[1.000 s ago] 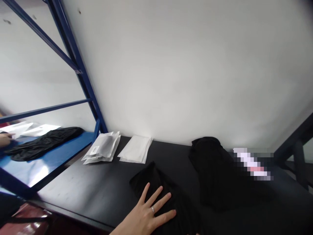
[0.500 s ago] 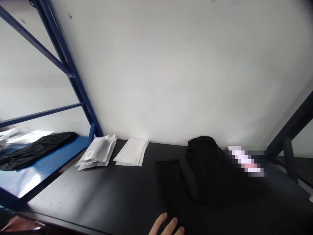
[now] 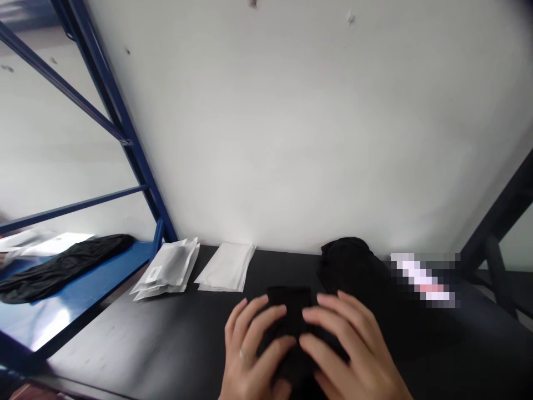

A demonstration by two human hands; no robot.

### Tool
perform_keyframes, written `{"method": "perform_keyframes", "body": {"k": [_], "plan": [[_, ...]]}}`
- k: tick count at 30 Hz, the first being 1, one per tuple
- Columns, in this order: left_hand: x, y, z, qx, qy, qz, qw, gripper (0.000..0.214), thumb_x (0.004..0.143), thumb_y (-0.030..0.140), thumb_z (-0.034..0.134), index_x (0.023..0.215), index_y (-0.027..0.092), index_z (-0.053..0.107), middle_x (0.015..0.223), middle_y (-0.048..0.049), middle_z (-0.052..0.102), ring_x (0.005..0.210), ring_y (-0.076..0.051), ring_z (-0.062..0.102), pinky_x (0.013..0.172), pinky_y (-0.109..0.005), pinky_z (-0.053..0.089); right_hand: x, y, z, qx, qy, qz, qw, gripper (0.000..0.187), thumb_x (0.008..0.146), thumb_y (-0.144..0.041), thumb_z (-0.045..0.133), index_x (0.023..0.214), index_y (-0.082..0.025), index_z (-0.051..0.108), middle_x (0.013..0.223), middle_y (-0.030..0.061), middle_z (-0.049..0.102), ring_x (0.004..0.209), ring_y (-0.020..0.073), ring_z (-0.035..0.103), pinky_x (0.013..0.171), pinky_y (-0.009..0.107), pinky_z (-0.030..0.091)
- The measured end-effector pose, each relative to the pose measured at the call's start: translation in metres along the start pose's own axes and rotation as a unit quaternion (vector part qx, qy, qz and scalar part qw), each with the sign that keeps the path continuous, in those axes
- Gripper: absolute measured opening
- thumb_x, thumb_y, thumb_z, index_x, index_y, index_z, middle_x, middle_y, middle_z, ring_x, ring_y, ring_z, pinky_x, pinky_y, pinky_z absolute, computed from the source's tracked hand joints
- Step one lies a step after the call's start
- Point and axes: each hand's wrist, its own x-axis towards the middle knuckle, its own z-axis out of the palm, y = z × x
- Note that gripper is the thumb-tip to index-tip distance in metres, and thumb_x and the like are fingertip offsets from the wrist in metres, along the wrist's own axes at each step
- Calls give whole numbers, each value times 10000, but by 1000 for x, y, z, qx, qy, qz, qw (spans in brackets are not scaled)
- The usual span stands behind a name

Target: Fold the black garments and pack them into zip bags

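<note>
We have one folded black garment [image 3: 289,300] on the black tabletop [image 3: 125,339], lying toward the table's near edge, and both our hands are on it. Our left hand [image 3: 250,355], wearing one ring [image 3: 242,354], curves over the garment's left side, and our right hand [image 3: 353,350] curves over its right side. The fingers [image 3: 333,311] of both hands are spread and slightly bent, neither clenched into a fist nor lifted clear, with the fingertips of each hand close to those of the other on top of the cloth; we cannot tell whether they are actually gripping it or only pressing on it. Just behind and to the right of the garment sits a second black garment [image 3: 350,264], in a soft heap. Beyond that, further right, lies one object pixelated past recognition [image 3: 422,280]. Behind and to the left of the garment are two stacks of white packets: one labelled stack [image 3: 164,269] and one plainer stack [image 3: 225,266], just beside each other. Well to the left, a blue shelf [image 3: 83,278] holds one long black garment [image 3: 62,269] and some white sheets [image 3: 54,243], their number too blurred to count.
</note>
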Motion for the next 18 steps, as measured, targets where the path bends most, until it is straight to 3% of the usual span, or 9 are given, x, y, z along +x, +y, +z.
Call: {"method": "perform_keyframes", "body": {"k": [1,4,8,10,13,18], "plan": [[12,-8,6,-1,-11,-30,999,190,941,198,561,978,278,730,1240,-83,735,1245,-326,628,1018,-543,536,13,9,11,9,28,49,998,230,941,-83,552,947,-247,713,1175,60,745,1220,262,645,1057,463,548],[31,-28,33,53,-75,-105,990,171,926,151,567,868,230,707,1188,-112,734,1187,-341,639,963,-544,545,35,33,56,-5,-32,107,994,173,885,-91,644,858,-252,701,1211,66,718,1248,290,615,1010,481,565],[23,-41,65,124,-152,-121,973,111,896,162,635,963,187,719,1161,-160,736,1149,-383,659,954,-594,534,21,52,118,-32,-64,106,992,135,796,-102,764,790,-228,714,1113,100,751,1151,331,670,961,530,587],[13,-42,72,138,-161,-117,970,234,881,198,675,1109,164,715,1235,-198,714,1194,-413,642,984,-629,508,9,53,135,-42,-68,113,990,101,801,-129,771,825,-217,729,1101,122,757,1138,348,679,946,543,592],[1,-41,71,141,-172,-100,970,369,911,235,675,1275,172,675,1349,-206,671,1268,-409,613,1033,-608,489,-2,46,132,-46,-69,121,989,156,859,-139,717,1005,-187,745,1172,150,746,1186,347,671,974,533,584],[-4,-34,46,9,-209,-17,978,427,980,174,566,1401,234,608,1474,-130,625,1372,-304,576,1126,-500,474,-6,24,77,-25,-68,96,993,290,975,-192,568,1235,-218,692,1316,104,711,1288,278,629,1033,455,572]]}}
